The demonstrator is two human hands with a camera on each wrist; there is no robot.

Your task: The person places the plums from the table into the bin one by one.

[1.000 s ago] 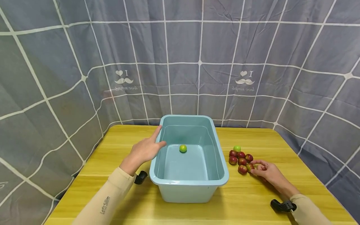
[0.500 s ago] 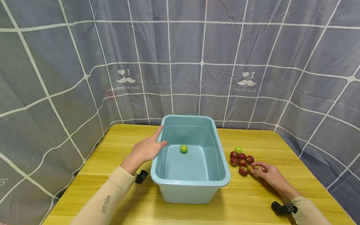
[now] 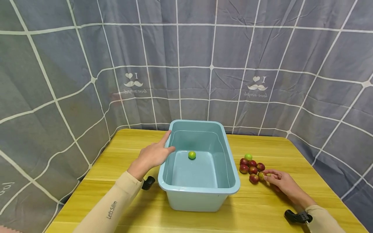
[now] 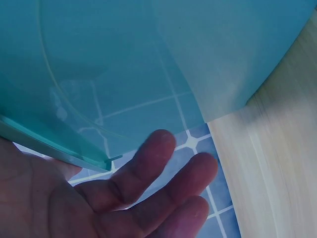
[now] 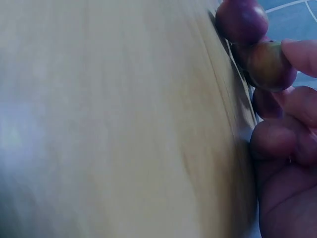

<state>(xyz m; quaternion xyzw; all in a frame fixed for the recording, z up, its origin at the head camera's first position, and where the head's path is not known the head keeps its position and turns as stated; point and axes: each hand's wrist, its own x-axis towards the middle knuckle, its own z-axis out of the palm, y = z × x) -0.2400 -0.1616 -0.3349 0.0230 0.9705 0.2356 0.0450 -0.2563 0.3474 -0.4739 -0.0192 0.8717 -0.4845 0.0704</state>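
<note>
My left hand (image 3: 154, 155) rests at the left rim of the light blue plastic basin (image 3: 201, 190), index finger stretched along the rim and thumb laid over it. In the left wrist view, the other fingers (image 4: 171, 183) hang loosely bent outside the basin wall (image 4: 109, 54). On the right, my right hand (image 3: 281, 181) pinches a red-green plum-like fruit (image 3: 262, 176) between thumb and fingertips, at the near edge of a cluster of dark red fruits (image 3: 253, 170). The right wrist view shows the pinched fruit (image 5: 270, 67) beside a dark red one (image 5: 242, 21).
One small lime-green fruit (image 3: 192, 155) lies on the basin floor. Another green fruit (image 3: 248, 157) sits at the far end of the cluster. All this stands on a yellow wood-grain table (image 3: 131, 200), with a grey checked curtain (image 3: 192, 81) hanging behind and at both sides.
The head view has shifted slightly, so everything sits a little farther right and lower. Both hands keep their places at the rim and at the fruit.
</note>
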